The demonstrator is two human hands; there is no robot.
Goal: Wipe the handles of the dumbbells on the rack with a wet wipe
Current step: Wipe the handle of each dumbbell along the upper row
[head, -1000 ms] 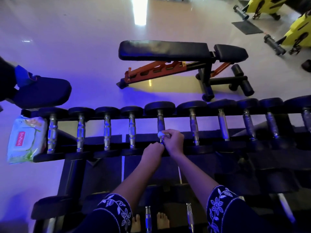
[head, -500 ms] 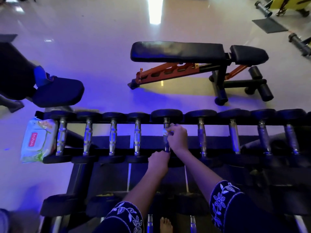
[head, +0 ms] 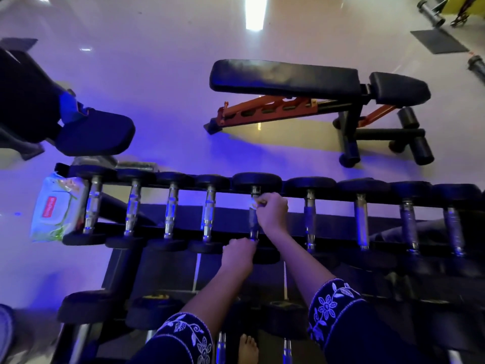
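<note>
On the rack [head: 118, 266], the wet wipe [head: 252, 204] is being pinched round the handle [head: 253, 223] by the right hand [head: 271, 212]; the near end is being clenched by the left hand [head: 238, 252]. Loosely bunched, the wipe could be dropped.

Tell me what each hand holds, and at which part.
The right hand holds a wet wipe around the far end of one handle. The left hand grips the same dumbbell at its near end.

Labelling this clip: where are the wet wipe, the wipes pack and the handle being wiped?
wet wipe [head: 252, 204]: head view, visible white edge.
wipes pack [head: 51, 207]: head view, red label.
handle [head: 253, 223]: head view, bare chrome middle.
</note>
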